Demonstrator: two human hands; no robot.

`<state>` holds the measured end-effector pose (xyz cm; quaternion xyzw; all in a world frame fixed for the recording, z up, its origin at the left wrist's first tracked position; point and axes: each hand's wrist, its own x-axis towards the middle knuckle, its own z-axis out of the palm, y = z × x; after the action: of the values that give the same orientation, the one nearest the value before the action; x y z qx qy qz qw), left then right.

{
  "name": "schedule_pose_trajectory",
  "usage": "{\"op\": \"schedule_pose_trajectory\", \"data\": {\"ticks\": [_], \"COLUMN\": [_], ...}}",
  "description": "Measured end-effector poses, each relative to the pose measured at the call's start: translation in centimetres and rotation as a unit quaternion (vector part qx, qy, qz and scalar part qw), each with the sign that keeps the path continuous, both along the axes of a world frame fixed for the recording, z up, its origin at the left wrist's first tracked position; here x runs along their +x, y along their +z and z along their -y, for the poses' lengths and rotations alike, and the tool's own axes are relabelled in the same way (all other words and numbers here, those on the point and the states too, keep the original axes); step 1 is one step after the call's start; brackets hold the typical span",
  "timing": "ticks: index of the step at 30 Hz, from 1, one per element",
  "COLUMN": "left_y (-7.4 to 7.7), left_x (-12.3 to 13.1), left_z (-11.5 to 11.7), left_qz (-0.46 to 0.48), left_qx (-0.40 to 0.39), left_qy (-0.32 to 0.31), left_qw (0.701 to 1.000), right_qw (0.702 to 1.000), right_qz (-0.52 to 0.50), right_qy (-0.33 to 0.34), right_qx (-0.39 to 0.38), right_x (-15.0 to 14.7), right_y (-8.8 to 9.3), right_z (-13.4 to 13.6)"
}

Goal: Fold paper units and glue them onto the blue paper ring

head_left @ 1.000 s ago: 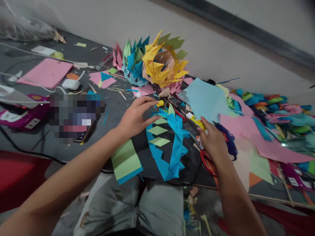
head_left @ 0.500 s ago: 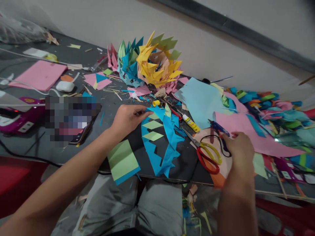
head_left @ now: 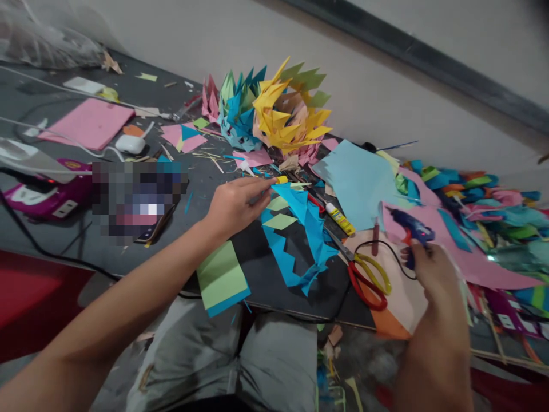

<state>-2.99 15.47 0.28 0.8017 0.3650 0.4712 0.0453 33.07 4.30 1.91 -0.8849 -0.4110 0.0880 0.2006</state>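
Observation:
With my right hand (head_left: 437,272) I grip the handle of a dark blue hot glue gun (head_left: 414,226), its nozzle pointing left over pink paper. My left hand (head_left: 240,206) has its fingers stretched out, thumb apart, at the upper left edge of a blue folded-paper ring (head_left: 315,260) with a zigzag edge. Its fingertips touch or nearly touch the ring; I cannot tell which. Pale green paper diamonds (head_left: 280,221) lie along the ring's left side. Close to my left forearm is a stack of green and blue paper (head_left: 223,274).
Scissors (head_left: 364,280) and a yellow glue bottle (head_left: 338,218) lie right of the ring. Spiky paper crowns (head_left: 291,114) stand at the back. A phone (head_left: 156,226), cables and a purple power strip (head_left: 51,197) are left. Colourful paper pieces (head_left: 501,200) are heaped right.
The glue gun has been lifted and turned, moving right in my right hand. My left hand's pinch at the ring has loosened, its fingers now straighter. The upright green piece on the ring now appears flatter.

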Motion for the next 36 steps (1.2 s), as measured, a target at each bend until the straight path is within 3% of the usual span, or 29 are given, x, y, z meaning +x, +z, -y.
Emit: {"op": "schedule_pose_trajectory", "data": {"ticks": [3,6,13,18,25,36], "left_y": [0.0,0.0,-0.1,-0.3,-0.4,-0.3], "left_x": [0.0,-0.1,-0.2,0.0,0.2,0.1], "left_z": [0.0,-0.1,-0.1,0.0,-0.1,0.0], "left_qz": [0.007,0.013,-0.01,-0.025,-0.031,-0.038], "left_qx": [0.023,0.038,0.044,0.045,0.057,0.041], "left_qy": [-0.031,-0.054,-0.06,-0.055,-0.06,-0.064], "left_qw": [0.999,0.998,0.997,0.997,0.996,0.996], "right_qw": [0.996,0.99,0.944,0.917,0.896,0.879], "right_qz": [0.054,0.098,0.2,0.225,0.215,0.236], "right_qy": [0.016,0.091,0.245,0.313,0.386,0.407], "right_qx": [0.063,0.037,0.09,0.105,0.031,0.072], "right_x": [-2.5,-5.7,-10.6,-11.8,-12.1,-12.2], "right_y": [0.9,0.9,-1.6,-2.3,-2.7,-3.0], "right_z": [0.2,0.3,0.0,-0.6,-1.2,-1.2]}}
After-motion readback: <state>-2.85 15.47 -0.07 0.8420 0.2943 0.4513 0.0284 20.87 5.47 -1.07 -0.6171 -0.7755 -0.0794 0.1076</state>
